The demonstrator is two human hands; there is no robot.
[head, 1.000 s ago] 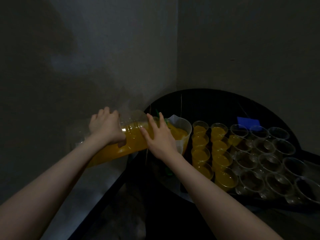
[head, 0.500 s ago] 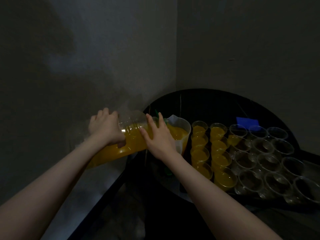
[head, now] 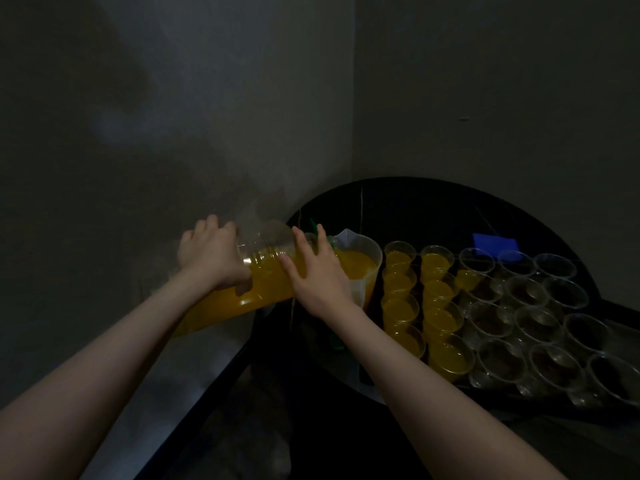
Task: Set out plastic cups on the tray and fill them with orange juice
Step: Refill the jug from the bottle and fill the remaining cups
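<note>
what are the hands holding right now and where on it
Both hold the tilted juice bottle: the left hand grips its body, and the right hand rests nearer the neck, by the pitcher.

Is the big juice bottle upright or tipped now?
Tipped. The bottle lies almost flat, neck toward the jug, juice pooled along its lower side; both hands hold it.

Dark round table [head: 433, 202] in a corner, grey walls [head: 207, 116] behind, small blue patch [head: 494, 242] on the tabletop
</note>
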